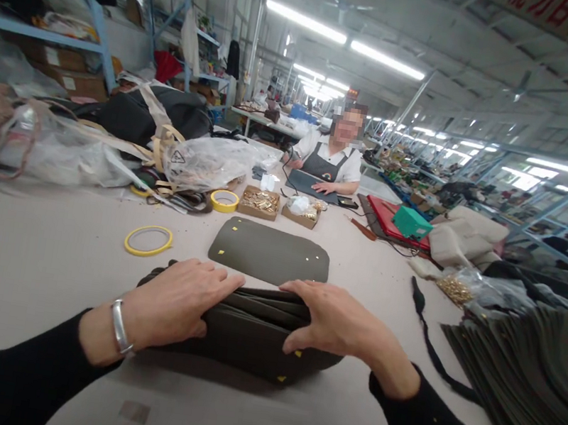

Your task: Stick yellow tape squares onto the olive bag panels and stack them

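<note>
A stack of dark olive leather panels [254, 333] stands on edge on the pale table [29, 258] in front of me. My left hand [176, 299] grips the stack's left side, fingers curled over its top edge. On the right side, my right hand [334, 321] clasps the stack the same way, thumb at the front. A single flat olive panel [269, 253] with small yellow marks lies just beyond the stack.
A yellow tape roll [148, 240] lies to the left, another roll [224, 200] farther back. Boxes of gold hardware [260, 202] sit mid-table. A large pile of olive panels [532, 381] fills the right. A person [331, 159] sits across the table. Bags and plastic [112, 142] crowd the left.
</note>
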The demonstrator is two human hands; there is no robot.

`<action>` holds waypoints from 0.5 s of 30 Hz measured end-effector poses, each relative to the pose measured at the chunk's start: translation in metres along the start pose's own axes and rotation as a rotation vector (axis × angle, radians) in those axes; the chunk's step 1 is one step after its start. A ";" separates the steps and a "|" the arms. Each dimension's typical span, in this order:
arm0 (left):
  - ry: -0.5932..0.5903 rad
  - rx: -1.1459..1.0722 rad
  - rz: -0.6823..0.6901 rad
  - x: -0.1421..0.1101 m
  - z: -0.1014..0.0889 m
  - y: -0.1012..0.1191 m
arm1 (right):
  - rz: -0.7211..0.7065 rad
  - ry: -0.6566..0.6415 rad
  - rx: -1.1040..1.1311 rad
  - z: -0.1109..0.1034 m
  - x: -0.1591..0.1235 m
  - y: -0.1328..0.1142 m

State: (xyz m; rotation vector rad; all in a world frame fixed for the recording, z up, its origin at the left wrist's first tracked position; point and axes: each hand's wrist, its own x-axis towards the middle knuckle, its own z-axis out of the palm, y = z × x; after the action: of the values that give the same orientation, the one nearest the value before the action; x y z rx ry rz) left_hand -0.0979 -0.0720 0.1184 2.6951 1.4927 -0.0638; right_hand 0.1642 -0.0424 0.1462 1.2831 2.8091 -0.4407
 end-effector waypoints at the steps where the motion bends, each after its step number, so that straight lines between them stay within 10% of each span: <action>1: 0.000 -0.006 -0.007 0.000 0.002 -0.001 | 0.035 0.025 0.071 -0.001 -0.008 0.012; 8: 0.096 -0.089 -0.005 0.005 0.016 0.004 | 0.239 0.468 0.888 0.069 -0.046 0.083; 12: 0.154 -0.120 0.013 0.007 0.025 0.009 | 0.328 0.922 1.479 0.125 -0.036 0.061; 15: 0.177 -0.121 0.021 0.007 0.028 0.013 | 0.302 1.114 1.429 0.134 -0.026 0.034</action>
State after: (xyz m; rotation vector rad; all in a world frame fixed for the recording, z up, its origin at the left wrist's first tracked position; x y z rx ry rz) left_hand -0.0834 -0.0744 0.0907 2.6786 1.4584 0.2646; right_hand 0.1932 -0.0759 0.0124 2.7121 2.5191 -2.7160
